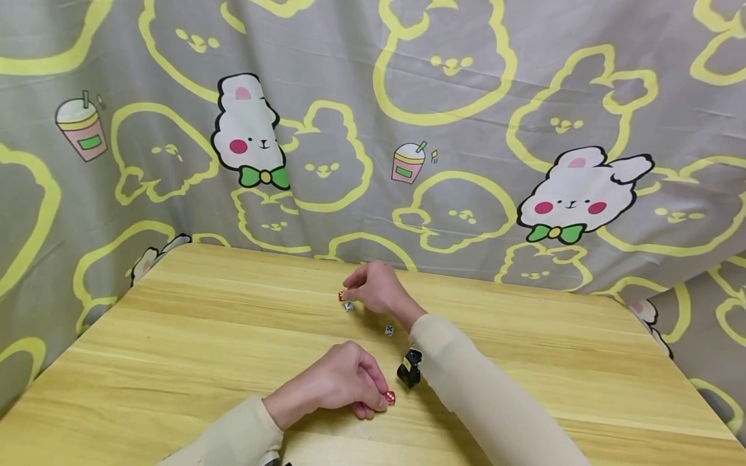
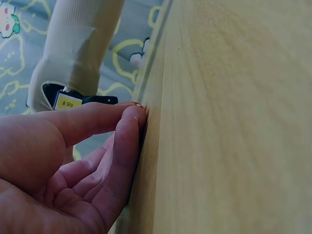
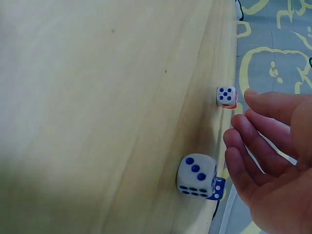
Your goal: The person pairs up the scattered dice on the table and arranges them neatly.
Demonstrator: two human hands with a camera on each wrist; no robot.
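Note:
In the head view, my left hand [image 1: 344, 382] is low over the table, thumb and forefinger pinching a red die [image 1: 390, 398] with white pips at their tips. The left wrist view shows only a sliver of that red die [image 2: 139, 105] behind the fingertips. Farther back, my right hand [image 1: 379, 288] reaches over the table beside a second red die [image 1: 342, 296] and a white die [image 1: 348, 306]. Its fingers are loosely bent with nothing between them in the right wrist view, the thumb tip close to the white die [image 3: 226, 96].
Another white die [image 1: 389, 331] lies between the two hands. Close behind it in the right wrist view is a blue die [image 3: 218, 189] with white pips. A black camera [image 1: 410, 369] hangs at the right wrist. A patterned grey curtain [image 1: 326, 77] borders the wooden table [image 1: 175, 336].

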